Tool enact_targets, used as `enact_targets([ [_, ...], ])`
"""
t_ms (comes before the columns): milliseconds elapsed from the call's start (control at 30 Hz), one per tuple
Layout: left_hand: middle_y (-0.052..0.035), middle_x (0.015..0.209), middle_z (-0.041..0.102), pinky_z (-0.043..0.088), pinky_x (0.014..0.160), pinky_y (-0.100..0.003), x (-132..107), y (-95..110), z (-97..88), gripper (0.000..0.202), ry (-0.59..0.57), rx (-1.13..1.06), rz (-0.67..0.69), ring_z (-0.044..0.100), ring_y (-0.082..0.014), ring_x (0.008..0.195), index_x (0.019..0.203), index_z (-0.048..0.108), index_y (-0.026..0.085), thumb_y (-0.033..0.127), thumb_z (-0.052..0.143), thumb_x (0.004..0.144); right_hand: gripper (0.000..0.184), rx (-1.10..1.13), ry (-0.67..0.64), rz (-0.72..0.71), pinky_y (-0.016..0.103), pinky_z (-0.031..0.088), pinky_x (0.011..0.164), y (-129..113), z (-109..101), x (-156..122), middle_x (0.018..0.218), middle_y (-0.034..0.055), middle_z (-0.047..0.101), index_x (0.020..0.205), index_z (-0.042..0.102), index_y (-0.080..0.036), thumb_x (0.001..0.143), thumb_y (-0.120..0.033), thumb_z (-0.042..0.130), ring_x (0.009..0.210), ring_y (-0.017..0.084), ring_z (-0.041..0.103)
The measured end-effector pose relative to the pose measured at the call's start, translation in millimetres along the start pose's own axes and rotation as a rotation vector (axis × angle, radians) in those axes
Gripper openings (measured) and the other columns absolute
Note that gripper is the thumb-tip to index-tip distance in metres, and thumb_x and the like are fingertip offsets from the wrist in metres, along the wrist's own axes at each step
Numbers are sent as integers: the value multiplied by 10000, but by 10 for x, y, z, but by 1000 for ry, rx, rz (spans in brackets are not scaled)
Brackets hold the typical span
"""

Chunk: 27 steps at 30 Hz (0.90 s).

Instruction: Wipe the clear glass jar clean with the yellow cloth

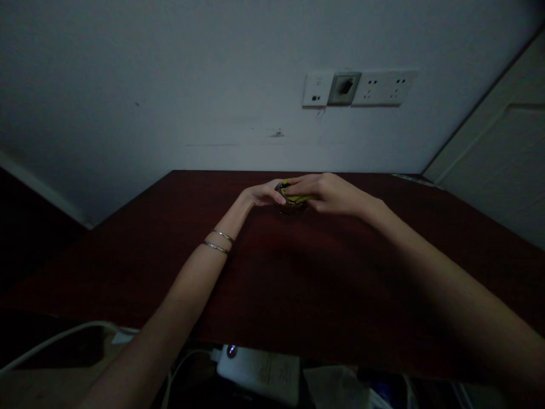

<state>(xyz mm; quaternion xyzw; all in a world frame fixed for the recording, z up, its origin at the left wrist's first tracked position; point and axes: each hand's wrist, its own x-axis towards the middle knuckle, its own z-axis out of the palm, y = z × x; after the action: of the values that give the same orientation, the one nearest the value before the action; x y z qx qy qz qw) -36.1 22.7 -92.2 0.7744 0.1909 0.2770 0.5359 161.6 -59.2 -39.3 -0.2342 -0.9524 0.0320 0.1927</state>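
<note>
Over the dark red counter [128, 272] from the left, two thin bangles [219, 241] ride the wrist of the left hand [264, 194], its fingers closed on a small dark rounded object [290, 205] with a yellow piece [294, 198] on top, right there toward the counter's far edge! The right hand [327, 193] clamps in from the other side, both hands gripping tight. Up beyond, a white wall socket panel [360, 88]!

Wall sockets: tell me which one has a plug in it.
The middle socket has the dark plug in it. The right socket and the left socket beside it show no plug.
</note>
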Motion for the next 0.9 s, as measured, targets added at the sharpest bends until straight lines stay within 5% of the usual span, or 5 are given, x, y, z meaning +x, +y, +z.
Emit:
enact_targets([
  [167, -132, 1067, 681, 533, 842, -481, 105, 12, 134, 642, -81, -25, 47, 648, -318, 997, 1126, 621, 193, 242, 743, 498, 699, -364, -151, -116, 335, 533, 865, 129, -18, -235, 1395, 45, 512, 1344, 475, -232, 711, 62, 505, 1341, 230, 403],
  [367, -121, 1209, 603, 473, 955, -494, 247, 0, 321, 718, 195, 116, 186, 572, -306, 1134, 1174, 562, 200, 200, 801, 496, 536, -518, -191, -115, 334, 526, 893, 331, -136, -352, 1420, 54, 477, 1372, 438, -220, 867, -41, 441, 1347, 212, 395],
  [567, -126, 1139, 612, 458, 962, -475, 338, 20, 412, 769, 394, 252, 249, 596, -288, 1070, 1197, 500, 173, 219, 808, 493, 604, -445, -155, -33, 379, 476, 935, 291, -175, -271, 1360, 123, 538, 1307, 506, -141, 724, 15, 513, 1294, 257, 456],
  [700, -134, 1123, 611, 462, 934, -462, 375, -30, 451, 823, 510, 291, 244, 599, -285, 1039, 1217, 470, 153, 218, 810, 470, 335, -348, -140, 162, 344, 461, 703, 155, -189, -108, 962, 137, 711, 984, 679, -128, 709, -59, 501, 853, 244, 657],
  [900, -119, 1086, 626, 482, 884, -443, 381, -73, 473, 846, 661, 357, 255, 614, -267, 985, 1223, 451, 163, 251, 823, 468, 117, -31, -46, 500, 281, 298, 506, 75, -287, 182, 465, -15, 506, 599, 649, -183, 622, -129, 548, 457, 113, 442],
])
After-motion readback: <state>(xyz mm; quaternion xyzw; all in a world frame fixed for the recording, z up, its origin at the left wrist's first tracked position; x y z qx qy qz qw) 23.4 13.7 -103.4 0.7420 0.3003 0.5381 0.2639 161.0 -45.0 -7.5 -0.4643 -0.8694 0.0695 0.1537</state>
